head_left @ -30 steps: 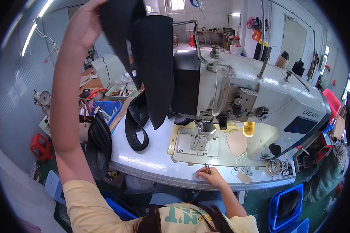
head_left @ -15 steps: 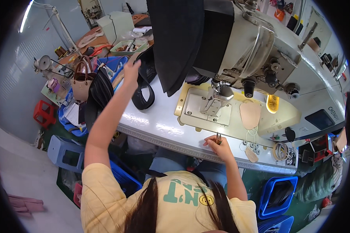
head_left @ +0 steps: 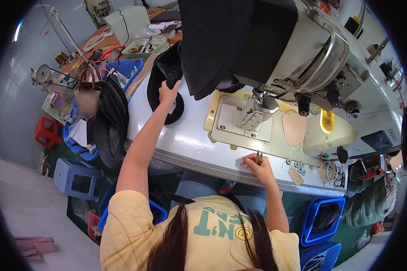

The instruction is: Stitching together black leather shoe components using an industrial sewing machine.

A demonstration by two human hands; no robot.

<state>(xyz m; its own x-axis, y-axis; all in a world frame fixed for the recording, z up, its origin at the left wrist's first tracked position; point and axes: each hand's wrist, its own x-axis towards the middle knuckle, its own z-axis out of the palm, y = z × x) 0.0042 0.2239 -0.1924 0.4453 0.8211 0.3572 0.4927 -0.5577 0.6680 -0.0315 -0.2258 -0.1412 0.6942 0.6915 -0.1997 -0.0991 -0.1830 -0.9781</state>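
Observation:
At the left of the sewing table, my left hand is closed on a black leather-like bag piece with a curved band below it. The piece stands partly raised, and the hanging black sheet at its right hides what lies behind. My right hand rests at the table's front edge, fingers wrapped around small thread snips whose points face up. Right of my left hand stands the sewing machine, its presser foot over a metal plate.
Beige cut pieces, several bobbins and a tape roll lie at the right. A stack of black pieces hangs over the left edge, near a blue stool. Blue baskets stand on the floor.
My left hand has come from the far left, down and rightward, onto the black bag piece, which now stands more open. The right hand keeps the snips in nearly the same place.

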